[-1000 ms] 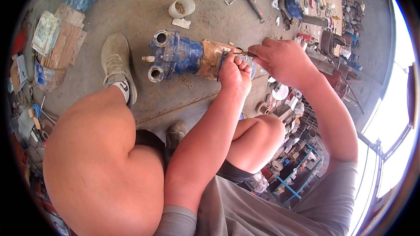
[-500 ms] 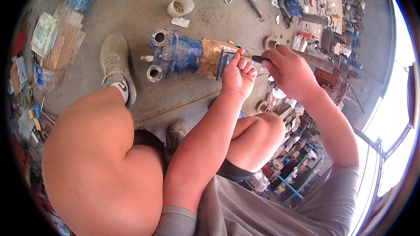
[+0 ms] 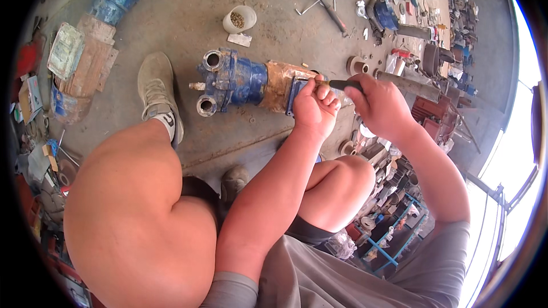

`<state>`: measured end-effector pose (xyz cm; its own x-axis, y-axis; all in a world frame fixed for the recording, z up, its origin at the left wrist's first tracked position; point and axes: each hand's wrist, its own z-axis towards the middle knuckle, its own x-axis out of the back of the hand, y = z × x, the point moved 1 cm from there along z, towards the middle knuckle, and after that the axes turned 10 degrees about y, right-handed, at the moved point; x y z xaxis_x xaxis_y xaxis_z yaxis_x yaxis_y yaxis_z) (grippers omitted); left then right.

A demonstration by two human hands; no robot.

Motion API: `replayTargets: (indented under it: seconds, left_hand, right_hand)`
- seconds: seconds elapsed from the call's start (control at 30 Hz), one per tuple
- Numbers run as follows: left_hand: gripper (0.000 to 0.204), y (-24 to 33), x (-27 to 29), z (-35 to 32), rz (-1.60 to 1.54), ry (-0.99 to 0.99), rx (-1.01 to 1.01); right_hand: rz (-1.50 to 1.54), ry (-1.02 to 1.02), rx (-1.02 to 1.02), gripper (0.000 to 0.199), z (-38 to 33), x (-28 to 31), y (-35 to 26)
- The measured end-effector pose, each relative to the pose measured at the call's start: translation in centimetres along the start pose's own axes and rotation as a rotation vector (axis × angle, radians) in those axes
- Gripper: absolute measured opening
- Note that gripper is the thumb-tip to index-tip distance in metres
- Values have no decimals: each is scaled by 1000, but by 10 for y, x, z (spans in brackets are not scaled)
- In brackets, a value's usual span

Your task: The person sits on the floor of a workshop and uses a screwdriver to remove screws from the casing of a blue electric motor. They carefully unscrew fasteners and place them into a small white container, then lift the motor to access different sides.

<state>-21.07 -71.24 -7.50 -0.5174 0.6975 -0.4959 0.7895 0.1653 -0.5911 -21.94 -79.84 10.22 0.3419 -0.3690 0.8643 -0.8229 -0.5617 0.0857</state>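
On the floor before me lies a blue and rusty-brown motor-pump unit [image 3: 242,82], with two round open ports at its left end. A blue square frame [image 3: 295,88] stands on its near right part. My right hand [image 3: 383,102] grips the dark handle of a screwdriver [image 3: 341,84], which points left. At the screwdriver's front end, beside the blue frame, my left hand [image 3: 315,107] is closed, thumb and forefinger pinched together. Whatever sits between those fingertips is too small and hidden to make out. The screwdriver's tip is hidden too.
Beyond the unit stands a white cup [image 3: 240,19] of small metal parts. A hammer [image 3: 322,3] and a thin bent rod lie farther right. Another blue and rusty unit [image 3: 85,51] lies at left. Several metal parts crowd the right side, near a blue rack [image 3: 394,239].
The whole view has shifted slightly, with the scene lower and to the right. My right hand has turned on the screwdriver, and the yellow part of its handle no longer shows clearly.
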Motion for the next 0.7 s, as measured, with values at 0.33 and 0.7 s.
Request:
replayTargets:
  seconds: [0.33, 0.7]
  left_hand:
    - [23, -4, -9, -5, 21, 10, 4]
    - [26, -8, -14, -1, 12, 237, -95]
  right_hand:
    - [68, -211, -115, 42, 13, 6, 0]
    - [511, -478, -709, 55, 15, 5, -11]
